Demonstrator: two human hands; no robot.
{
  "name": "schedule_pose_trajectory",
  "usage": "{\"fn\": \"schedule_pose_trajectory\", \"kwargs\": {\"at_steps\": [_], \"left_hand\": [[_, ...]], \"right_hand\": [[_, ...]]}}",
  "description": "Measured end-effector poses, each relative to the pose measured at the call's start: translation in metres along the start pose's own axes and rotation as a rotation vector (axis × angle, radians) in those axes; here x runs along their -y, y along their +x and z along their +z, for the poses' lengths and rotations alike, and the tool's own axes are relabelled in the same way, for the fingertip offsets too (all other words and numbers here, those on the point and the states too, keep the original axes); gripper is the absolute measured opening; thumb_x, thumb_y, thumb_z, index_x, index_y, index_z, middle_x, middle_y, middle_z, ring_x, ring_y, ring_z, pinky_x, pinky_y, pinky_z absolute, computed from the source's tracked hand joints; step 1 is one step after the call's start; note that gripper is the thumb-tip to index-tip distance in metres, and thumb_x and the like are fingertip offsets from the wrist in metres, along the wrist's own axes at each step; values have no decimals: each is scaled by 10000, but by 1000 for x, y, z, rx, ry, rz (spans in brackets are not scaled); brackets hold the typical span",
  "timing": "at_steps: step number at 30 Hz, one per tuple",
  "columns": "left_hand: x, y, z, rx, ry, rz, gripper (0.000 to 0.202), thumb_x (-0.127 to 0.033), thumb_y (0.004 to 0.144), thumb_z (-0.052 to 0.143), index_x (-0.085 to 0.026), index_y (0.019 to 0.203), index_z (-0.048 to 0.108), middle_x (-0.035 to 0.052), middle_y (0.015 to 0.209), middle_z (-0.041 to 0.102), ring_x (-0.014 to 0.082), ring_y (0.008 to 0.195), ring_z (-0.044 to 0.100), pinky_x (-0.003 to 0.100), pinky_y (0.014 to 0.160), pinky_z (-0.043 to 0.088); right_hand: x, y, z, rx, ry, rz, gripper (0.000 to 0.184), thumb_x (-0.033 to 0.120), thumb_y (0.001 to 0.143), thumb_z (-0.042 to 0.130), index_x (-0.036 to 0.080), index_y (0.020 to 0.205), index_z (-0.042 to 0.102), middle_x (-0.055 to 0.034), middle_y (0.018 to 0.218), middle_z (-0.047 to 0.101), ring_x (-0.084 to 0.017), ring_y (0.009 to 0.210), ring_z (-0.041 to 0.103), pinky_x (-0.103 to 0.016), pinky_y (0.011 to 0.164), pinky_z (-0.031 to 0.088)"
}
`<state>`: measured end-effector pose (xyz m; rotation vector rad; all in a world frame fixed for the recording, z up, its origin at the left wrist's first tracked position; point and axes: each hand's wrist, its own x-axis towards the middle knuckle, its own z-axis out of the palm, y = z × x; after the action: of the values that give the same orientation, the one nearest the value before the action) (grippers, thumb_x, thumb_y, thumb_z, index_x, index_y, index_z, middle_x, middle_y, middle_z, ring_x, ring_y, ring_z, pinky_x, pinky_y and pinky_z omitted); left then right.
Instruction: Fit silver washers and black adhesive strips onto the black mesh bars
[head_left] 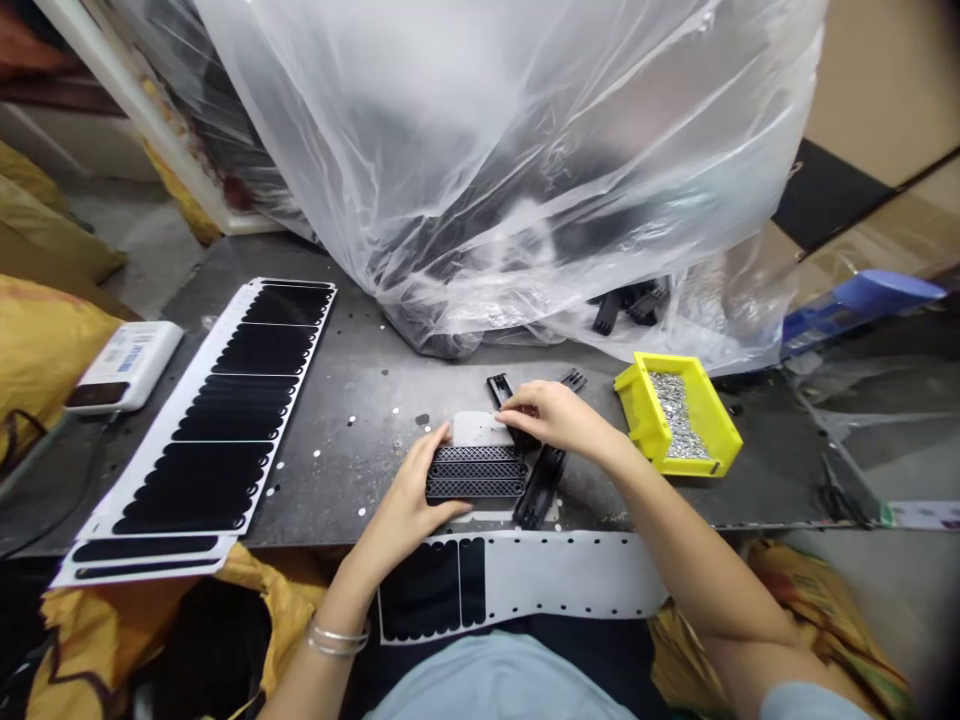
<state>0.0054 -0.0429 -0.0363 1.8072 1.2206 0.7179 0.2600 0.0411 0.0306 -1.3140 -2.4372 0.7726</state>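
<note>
My left hand lies around the left end of a row of black plastic strips with lattice faces, fingers at the far edge and thumb at the near edge. The strips lie side by side on the table, over a pale plate. Just beyond their right end, my right hand is closed at the fingertips on a dark plastic piece, partly hidden by the fingers. More black plastic pieces lie below and around the right hand. Their exact kind is unclear.
A yellow bin of small shiny metal parts stands right. Black die-cut sticker sheets lie left, near a white device. Another partly peeled sheet lies along the front edge. Clear plastic sheeting covers the back.
</note>
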Motion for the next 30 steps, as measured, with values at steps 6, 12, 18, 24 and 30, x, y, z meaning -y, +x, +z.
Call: {"fn": "schedule_pose_trajectory", "kwargs": {"at_steps": [6, 12, 18, 24, 30], "left_hand": [[-4, 9, -23, -113, -2, -95, 402, -502, 1014, 520, -254, 1295, 667, 93, 1420, 594, 281, 1372, 540, 503, 1216, 383], [4, 31, -38, -194, -70, -100, 440, -471, 976, 579, -217, 1319, 688, 97, 1191, 703, 252, 1068, 684, 424, 959, 576], [16, 28, -39, -78, -17, 76, 315, -329, 957, 627, -278, 1245, 744, 62, 1206, 714, 244, 1132, 675, 442, 1080, 510], [12, 15, -53, 163, -25, 51, 380, -360, 1044, 477, -312, 1374, 658, 57, 1408, 669, 266, 1367, 581, 508, 1211, 408], [1, 12, -19, 6, 232, 120, 1409, -543, 703, 894, -346, 1644, -135, 151, 1753, -30, 439, 1604, 2, 701, 1250, 178]], "right_hand": [[4, -7, 11, 83, 6, -138, 82, 259, 935, 735, 197, 902, 778, -88, 1119, 729, -229, 1036, 672, -382, 948, 523], [5, -9, 36, -244, -26, -280, 116, 248, 990, 651, 197, 995, 755, -119, 1273, 693, -237, 1146, 656, -387, 976, 541], [-14, -12, 19, -367, -357, 109, 255, 384, 965, 680, 171, 1099, 724, -147, 1218, 698, -325, 1149, 584, -473, 959, 454], [-23, 6, 6, -186, -355, 194, 413, 348, 853, 801, 175, 1200, 661, -143, 1138, 721, -357, 1135, 571, -499, 991, 379], [15, 16, 47, -163, -92, 82, 242, 154, 931, 692, 215, 1159, 638, -65, 1175, 680, -202, 976, 665, -334, 855, 511]]}}
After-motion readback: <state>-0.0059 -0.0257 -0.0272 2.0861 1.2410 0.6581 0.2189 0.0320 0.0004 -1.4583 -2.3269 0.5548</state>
